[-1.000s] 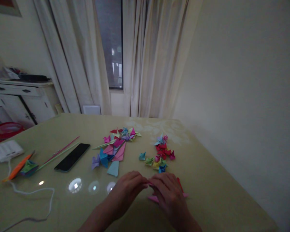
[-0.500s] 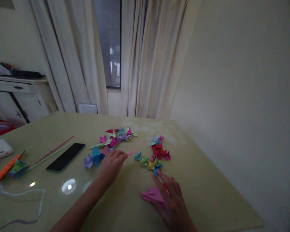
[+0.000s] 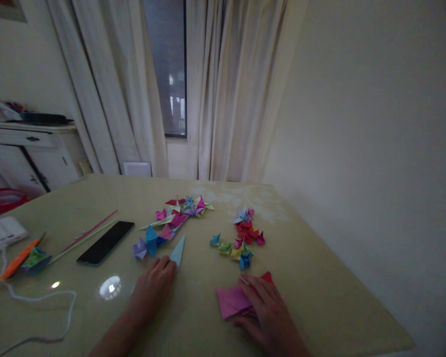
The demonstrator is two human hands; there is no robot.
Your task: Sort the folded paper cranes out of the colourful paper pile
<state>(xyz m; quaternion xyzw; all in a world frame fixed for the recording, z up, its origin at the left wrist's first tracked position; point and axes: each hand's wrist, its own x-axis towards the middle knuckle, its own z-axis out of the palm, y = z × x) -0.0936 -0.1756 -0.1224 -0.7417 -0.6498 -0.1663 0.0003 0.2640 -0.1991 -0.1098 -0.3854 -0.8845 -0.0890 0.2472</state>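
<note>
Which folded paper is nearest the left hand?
The pale blue pointed piece, against the left hand; the dark blue piece and purple piece lie farther off.

1. Our left hand [image 3: 152,285] has its fingertips at the near end of a pointed light blue paper [image 3: 178,249]; we cannot tell whether they pinch it.
2. Our right hand [image 3: 264,312], thumb apart from fingers, lies over pink paper [image 3: 230,302], red paper [image 3: 267,277] showing just beyond.
3. On our table [image 3: 193,322] we see two clusters of colourful folded papers [image 3: 246,232].
4. Left of them lie a black phone [image 3: 106,243] and a white cable [image 3: 70,312].
</note>
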